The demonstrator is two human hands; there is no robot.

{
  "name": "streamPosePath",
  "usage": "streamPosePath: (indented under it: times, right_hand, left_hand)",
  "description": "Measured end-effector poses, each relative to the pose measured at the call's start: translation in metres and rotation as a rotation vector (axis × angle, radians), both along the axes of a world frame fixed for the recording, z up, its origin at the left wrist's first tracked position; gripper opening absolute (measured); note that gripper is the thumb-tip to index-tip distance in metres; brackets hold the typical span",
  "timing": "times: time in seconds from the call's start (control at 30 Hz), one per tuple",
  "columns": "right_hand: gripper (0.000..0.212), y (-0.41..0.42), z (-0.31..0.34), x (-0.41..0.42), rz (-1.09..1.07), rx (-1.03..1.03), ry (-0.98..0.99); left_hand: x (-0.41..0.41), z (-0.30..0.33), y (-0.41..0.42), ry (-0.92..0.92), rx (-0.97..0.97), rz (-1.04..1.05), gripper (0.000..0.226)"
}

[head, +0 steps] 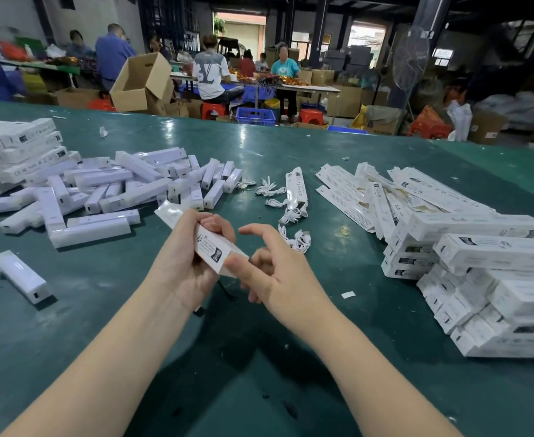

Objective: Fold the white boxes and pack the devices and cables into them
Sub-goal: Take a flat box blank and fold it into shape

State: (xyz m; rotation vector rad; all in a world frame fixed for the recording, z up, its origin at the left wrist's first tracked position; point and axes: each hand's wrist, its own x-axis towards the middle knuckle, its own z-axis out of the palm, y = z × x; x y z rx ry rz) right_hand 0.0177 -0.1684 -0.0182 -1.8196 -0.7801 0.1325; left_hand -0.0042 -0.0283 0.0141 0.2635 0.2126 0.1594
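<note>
While the left hand (193, 263) grips a white box (213, 249) above the green counter (259, 357), the right hand (269, 272) pinches its near end; loose devices (108, 190) lie far left.

On the table (259, 357), the left hand (182, 266) and right hand (272, 275) hold a box (213, 249) between them at the near centre. Behind and left lies a heap of devices (117, 187), with one lone device (22, 275) nearer at far left and stacked trays (16, 149) behind the heap. Cables (291, 212) lie behind the hands, flat boxes (385, 190) to their right, and packed boxes (486, 279) stacked at near right.
</note>
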Motion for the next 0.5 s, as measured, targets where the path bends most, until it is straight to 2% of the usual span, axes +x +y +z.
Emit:
streamPosePath:
  times: [0.07, 0.17, 0.23, 0.33, 0.43, 0.5]
  right_hand:
    - [0.061, 0.002, 0.000, -0.001, 0.050, 0.041, 0.101]
    - [0.061, 0.007, -0.003, -0.006, 0.154, 0.091, 0.277]
    - [0.047, 0.009, -0.004, -0.007, 0.124, 0.081, 0.292]
    - [0.024, 0.006, -0.004, -0.001, 0.029, 0.134, 0.316]
    - [0.016, 0.004, -0.002, 0.001, -0.040, 0.141, 0.289]
    - [0.013, 0.004, -0.004, 0.000, -0.046, 0.127, 0.260]
  left_hand:
    - [0.002, -0.006, 0.000, 0.084, 0.120, 0.011, 0.021]
    - [0.009, -0.018, -0.005, 0.333, 0.688, 0.068, 0.024]
    - [0.014, -0.019, -0.004, 0.351, 0.949, 0.117, 0.034]
    - [0.020, -0.020, 0.013, 0.392, 1.128, 0.214, 0.050]
    - [0.019, -0.028, 0.041, 0.571, 1.435, 0.375, 0.028]
    - [0.021, -0.030, 0.058, 0.622, 1.670, 0.377, 0.035]
